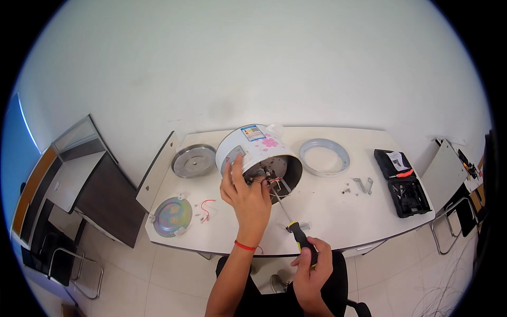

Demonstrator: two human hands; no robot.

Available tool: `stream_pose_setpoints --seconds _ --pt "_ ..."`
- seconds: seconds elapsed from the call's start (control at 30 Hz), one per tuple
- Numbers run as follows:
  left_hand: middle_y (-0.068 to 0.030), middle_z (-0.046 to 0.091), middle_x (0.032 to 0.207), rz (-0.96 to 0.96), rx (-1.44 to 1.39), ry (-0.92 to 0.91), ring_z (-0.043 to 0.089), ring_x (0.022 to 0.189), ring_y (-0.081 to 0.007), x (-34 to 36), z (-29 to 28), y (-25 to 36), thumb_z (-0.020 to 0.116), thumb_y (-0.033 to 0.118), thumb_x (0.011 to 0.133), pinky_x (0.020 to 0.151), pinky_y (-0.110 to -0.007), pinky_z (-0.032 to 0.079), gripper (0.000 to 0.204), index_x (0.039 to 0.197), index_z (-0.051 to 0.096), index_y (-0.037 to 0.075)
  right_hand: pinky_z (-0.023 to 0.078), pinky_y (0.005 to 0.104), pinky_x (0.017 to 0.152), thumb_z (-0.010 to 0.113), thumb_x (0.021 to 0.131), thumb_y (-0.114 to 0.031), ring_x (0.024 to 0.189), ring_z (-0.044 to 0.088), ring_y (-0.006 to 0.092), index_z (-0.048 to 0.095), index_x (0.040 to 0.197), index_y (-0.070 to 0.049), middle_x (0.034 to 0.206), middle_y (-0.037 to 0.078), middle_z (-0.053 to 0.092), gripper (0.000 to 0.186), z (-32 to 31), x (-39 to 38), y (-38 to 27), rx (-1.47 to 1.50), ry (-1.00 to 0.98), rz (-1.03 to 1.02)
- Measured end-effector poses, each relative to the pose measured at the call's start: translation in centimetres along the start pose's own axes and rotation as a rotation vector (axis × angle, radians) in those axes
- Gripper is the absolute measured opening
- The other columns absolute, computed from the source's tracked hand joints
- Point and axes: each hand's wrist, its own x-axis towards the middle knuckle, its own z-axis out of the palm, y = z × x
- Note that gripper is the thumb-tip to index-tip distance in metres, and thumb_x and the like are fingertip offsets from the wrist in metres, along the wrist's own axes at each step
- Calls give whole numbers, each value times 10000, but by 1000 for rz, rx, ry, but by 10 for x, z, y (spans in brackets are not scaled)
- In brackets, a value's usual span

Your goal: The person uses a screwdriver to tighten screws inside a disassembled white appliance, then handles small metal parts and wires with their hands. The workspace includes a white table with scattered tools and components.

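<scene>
One white cylindrical housing (266, 150) lies on the worktop (343, 219), containing wiring (275, 181); left hand (248, 199) touches its rim, grip unclear; right hand (312, 272) clamps one screwdriver (299, 235); one open black case (383, 162) holds small tools (407, 194)

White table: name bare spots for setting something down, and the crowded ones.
Bare: the white table between screwdriver and tool case, in front of the bracket; also between pale ring and tool case. Crowded: at the open drum, where the left hand works; around the multicoloured disc.
</scene>
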Motion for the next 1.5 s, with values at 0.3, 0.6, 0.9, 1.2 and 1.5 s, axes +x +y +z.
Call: stream_pose_setpoints --seconds 0.3,0.6,0.9,1.2,1.5 --pt "-162 357 1639 -17 5 -8 301 1489 -426 -1 0 1 756 92 844 1145 -579 242 46 875 761 57 506 315 803 680 942 -35 896 591 213 442 1380 44 991 135 522 504 -6 2 -6 -39 -77 -93" --pt "-165 353 1640 -4 9 -8 298 1492 -427 -1 0 0 751 94 851 1145 -580 238 46 881 758 60 516 315 715 698 953 -95 797 619 214 456 1362 64 1076 188 595 501 -10 -1 -23 -16 -149 44" --pt "-166 352 1645 -1 13 -11 291 1500 -429 -1 1 -1 750 103 857 1136 -588 244 48 890 758 69 507 309 633 707 958 -140 646 619 200 468 1336 63 825 135 638 490 -4 5 -21 -51 -50 -173" --pt "-166 355 1643 -5 10 -9 300 1493 -427 -1 0 -1 756 94 850 1142 -577 240 51 889 762 63 520 313 661 764 914 -117 721 644 200 519 1245 89 885 163 640 460 -12 4 -26 15 -133 79" --pt "-171 359 1640 -2 6 2 307 1488 -431 0 -1 1 767 80 833 1144 -572 246 49 875 756 57 484 270 552 771 943 -169 579 606 148 597 1143 113 763 125 637 386 -11 1 -17 -119 -36 -27"
